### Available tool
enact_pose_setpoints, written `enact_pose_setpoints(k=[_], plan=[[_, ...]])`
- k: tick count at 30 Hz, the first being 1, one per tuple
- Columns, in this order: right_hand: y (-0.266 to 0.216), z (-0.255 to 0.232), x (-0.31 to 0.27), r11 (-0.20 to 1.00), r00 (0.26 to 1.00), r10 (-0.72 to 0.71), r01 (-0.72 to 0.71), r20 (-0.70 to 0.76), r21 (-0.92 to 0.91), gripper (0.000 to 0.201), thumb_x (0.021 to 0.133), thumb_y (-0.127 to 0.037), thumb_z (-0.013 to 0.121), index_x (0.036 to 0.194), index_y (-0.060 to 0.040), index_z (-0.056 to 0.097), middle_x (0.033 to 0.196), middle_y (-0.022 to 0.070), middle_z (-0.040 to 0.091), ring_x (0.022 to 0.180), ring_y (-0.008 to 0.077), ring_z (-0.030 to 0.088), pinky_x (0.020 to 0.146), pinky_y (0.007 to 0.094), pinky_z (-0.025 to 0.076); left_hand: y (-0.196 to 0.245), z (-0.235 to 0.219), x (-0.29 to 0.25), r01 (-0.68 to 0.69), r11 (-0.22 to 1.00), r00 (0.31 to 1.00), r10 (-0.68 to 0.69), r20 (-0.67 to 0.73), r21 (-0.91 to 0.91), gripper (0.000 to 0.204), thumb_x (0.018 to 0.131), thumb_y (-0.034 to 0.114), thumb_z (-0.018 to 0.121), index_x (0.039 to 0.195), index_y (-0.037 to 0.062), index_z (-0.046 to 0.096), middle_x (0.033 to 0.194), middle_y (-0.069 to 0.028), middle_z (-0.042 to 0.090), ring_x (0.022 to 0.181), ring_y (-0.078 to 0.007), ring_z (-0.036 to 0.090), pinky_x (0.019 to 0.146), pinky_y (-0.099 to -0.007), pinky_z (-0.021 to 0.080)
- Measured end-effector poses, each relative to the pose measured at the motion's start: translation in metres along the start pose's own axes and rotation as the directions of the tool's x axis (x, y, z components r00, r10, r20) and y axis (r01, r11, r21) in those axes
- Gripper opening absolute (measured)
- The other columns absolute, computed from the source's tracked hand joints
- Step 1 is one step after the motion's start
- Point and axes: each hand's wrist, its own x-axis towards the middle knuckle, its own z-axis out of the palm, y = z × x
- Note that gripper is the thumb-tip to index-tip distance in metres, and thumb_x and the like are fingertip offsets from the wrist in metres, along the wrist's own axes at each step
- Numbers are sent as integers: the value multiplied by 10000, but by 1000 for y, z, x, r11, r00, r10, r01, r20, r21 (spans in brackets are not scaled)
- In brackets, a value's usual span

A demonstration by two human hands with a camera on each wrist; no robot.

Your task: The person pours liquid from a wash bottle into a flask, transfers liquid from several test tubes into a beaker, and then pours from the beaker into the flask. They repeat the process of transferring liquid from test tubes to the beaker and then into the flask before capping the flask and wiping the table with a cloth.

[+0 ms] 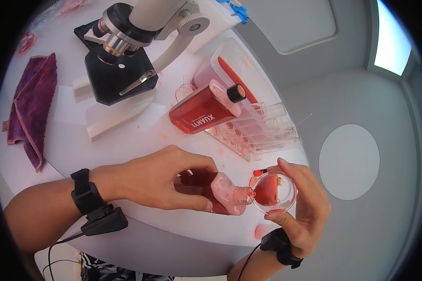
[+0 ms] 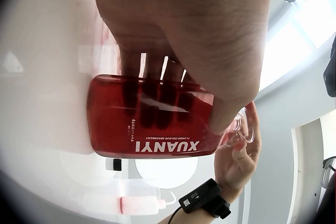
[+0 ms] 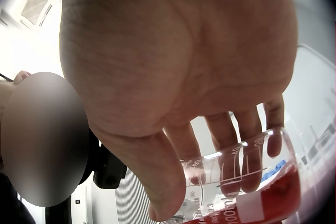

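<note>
My left hand (image 1: 166, 180) grips a flat bottle of red liquid (image 2: 152, 124) lettered XUANYI, tilted so its neck (image 1: 243, 195) meets the rim of a glass beaker. Fingers wrap the far side and the thumb lies on the near side. My right hand (image 1: 309, 206) holds the beaker (image 1: 286, 192) between thumb and fingers; in the right wrist view the beaker (image 3: 247, 182) shows printed graduations and red liquid inside. A second XUANYI bottle (image 1: 199, 110), black-capped, stands behind the hands.
A microscope (image 1: 117, 70) stands at the back left, with a purple cloth (image 1: 33, 103) at the far left. A rack of clear tubes (image 1: 248, 131) and a plastic tub with red contents (image 1: 220, 61) are behind the hands. A small black cap (image 2: 116, 164) shows in the left wrist view.
</note>
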Motion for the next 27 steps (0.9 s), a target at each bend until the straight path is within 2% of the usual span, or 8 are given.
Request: enact_pose_setpoints(k=[27], plan=[[-4,0,1,999,999,-35,35,3,-25,771,691,-244,924,1363,46,684,1180,217,722,1035,333,697,923,398,514,-2,0,1,-14,1000,1000,14,-2,4,420,877,212,842,1207,13,676,988,-62,706,883,-154,622,895,-339,533]])
